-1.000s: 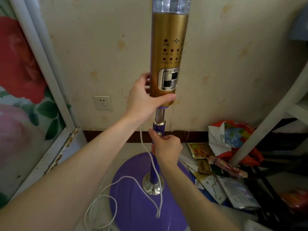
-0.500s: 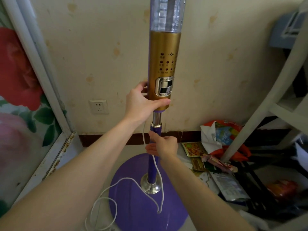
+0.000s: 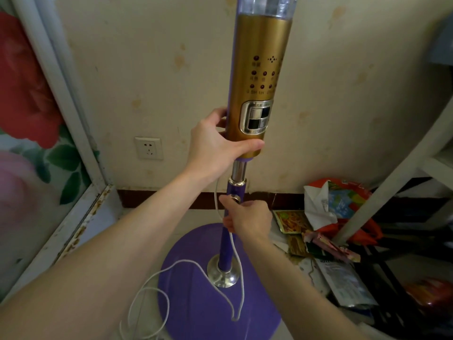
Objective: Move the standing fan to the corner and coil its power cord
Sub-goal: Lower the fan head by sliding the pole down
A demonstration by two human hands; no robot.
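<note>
While both forearms reached in from the bottom edge of the view, the white power cord lay nearest, looping loosely over the left part of the round purple base and spilling off its rim onto the pale floor; one strand rose beside the pole toward the hands; the base sat flat on the floor, its far rim short of the dark skirting board, with a strip of bare floor between them; the right hand was closed around the purple lower pole just below the chrome height collar, and the cord ran up past its fingers, though whether it was pinched in that grip could not be told; higher up, the left hand was clamped on the bottom of the gold control column of the standing fan, thumb across the front, fingers wrapped behind; the fan stood upright, close to the stained cream wall; to the left, a white frame edging a floral panel ran down to the floor, leaving an open wedge of floor between it and the base; a wall socket sat on the wall just beside that frame; to the right, a heap of packets and papers lay near the base rim, hemmed by a slanting white furniture leg, so that side was crowded.
</note>
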